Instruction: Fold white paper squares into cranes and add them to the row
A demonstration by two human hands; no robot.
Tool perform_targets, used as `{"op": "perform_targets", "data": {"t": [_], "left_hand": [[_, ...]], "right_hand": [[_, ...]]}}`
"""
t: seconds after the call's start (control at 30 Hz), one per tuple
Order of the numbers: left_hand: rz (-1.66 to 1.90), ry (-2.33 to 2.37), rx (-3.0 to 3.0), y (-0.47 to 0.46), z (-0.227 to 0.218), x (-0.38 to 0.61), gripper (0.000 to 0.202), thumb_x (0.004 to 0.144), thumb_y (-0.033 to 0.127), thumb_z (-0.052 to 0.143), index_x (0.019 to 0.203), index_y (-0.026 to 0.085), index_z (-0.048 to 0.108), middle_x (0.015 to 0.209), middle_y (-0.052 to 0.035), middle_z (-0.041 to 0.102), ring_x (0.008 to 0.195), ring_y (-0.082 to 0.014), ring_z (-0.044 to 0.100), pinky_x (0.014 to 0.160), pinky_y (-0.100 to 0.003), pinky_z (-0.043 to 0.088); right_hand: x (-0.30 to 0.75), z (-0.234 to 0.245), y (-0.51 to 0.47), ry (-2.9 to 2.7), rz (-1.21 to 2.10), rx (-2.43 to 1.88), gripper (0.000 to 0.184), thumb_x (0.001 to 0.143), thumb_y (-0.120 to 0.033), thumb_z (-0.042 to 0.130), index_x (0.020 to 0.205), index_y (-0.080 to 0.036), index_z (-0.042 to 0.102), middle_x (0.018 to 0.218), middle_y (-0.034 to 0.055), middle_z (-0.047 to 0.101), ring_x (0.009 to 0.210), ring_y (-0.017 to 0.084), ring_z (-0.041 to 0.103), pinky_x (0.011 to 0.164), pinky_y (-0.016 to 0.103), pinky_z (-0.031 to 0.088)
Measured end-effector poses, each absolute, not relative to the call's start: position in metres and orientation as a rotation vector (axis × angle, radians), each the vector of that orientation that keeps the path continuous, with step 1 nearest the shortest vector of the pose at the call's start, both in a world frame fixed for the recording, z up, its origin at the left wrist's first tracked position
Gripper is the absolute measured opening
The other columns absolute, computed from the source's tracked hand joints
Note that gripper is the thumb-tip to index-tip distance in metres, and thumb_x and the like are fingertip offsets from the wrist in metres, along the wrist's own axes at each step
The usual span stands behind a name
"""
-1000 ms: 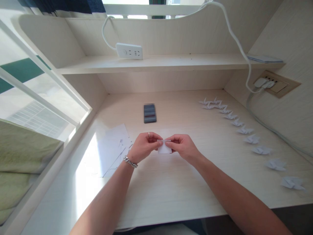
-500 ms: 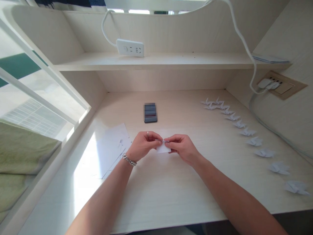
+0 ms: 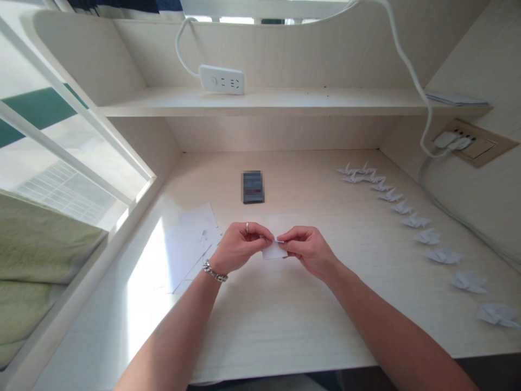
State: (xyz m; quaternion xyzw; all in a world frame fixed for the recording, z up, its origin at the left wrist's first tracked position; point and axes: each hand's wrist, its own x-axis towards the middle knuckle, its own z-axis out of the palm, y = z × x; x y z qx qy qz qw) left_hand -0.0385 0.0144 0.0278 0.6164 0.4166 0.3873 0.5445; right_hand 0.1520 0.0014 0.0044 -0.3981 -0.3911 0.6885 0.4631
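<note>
Between my two hands is a small piece of white paper point(image 3: 274, 251), its upper edge pinched and its lower part hanging flat. My left hand point(image 3: 243, 244), with a ring and a chain bracelet, grips the paper's left side between thumb and fingers. From the other side, my right hand point(image 3: 306, 247) pinches the upper right edge, the thumb and forefinger close to the left fingertips. Fingers hide part of the paper, so its exact folds cannot be made out. Folded paper cranes point(image 3: 427, 237) stand in a curved row along the desk's right side.
White sheets point(image 3: 187, 239) with marks lie on the left, partly in bright sunlight. A dark phone point(image 3: 253, 187) rests beyond my hands. Above is a shelf point(image 3: 285, 101) bearing a power strip point(image 3: 222, 80). A white cable point(image 3: 411, 70) drops to a wall socket point(image 3: 474, 142) at right.
Both hands still hold the paper and sit slightly lower in view. The fingertips have shifted a little along its upper edge. The whole scene has slid slightly rightward as the head turned.
</note>
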Motion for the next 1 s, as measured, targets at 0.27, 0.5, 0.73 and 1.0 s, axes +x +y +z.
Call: {"op": "perform_targets", "data": {"t": [0.27, 0.5, 0.73, 1.0], "left_hand": [[0.848, 1.021, 1.538, 0.0117, 0.0258, -0.0359, 0.009, 0.077, 0.022, 0.067, 0.078, 0.016, 0.073, 0.074, -0.0047, 0.069, 0.067, -0.0138, 0.06, 0.06, -0.024, 0.048], [0.863, 1.03, 1.458, 0.0138, 0.0212, -0.0342, 0.012, 0.072, 0.023, 0.073, 0.08, 0.014, 0.07, 0.074, -0.0053, 0.069, 0.065, -0.0139, 0.062, 0.059, -0.024, 0.049], [0.844, 1.029, 1.486, 0.0153, 0.0251, -0.0363, 0.012, 0.077, 0.018, 0.063, 0.082, 0.015, 0.073, 0.072, -0.0038, 0.069, 0.066, -0.0135, 0.062, 0.063, -0.025, 0.051], [0.878, 1.019, 1.417, 0.0158, 0.0217, -0.0347, 0.014, 0.076, 0.018, 0.066, 0.088, 0.013, 0.071, 0.079, -0.0051, 0.071, 0.068, -0.013, 0.063, 0.065, -0.025, 0.052]], "right_hand": [[0.1562, 0.0081, 0.0024, -1.045, 1.772, -0.995, 0.024, 0.072, -0.04, 0.074, 0.08, -0.017, 0.075, 0.073, 0.0034, 0.067, 0.067, 0.014, 0.06, 0.06, 0.028, 0.052], [0.1547, 0.0034, 0.0029, -1.16, 1.658, -1.12, 0.027, 0.064, -0.037, 0.08, 0.08, -0.016, 0.076, 0.069, 0.0042, 0.069, 0.064, 0.014, 0.06, 0.06, 0.029, 0.049], [0.1554, 0.0048, 0.0017, -1.131, 1.626, -1.141, 0.025, 0.064, -0.035, 0.08, 0.079, -0.016, 0.077, 0.071, 0.0056, 0.07, 0.067, 0.017, 0.062, 0.061, 0.031, 0.05], [0.1537, 0.0032, 0.0015, -1.055, 1.611, -1.173, 0.025, 0.058, -0.033, 0.083, 0.076, -0.016, 0.077, 0.071, 0.0062, 0.071, 0.067, 0.017, 0.063, 0.063, 0.032, 0.051]]}}
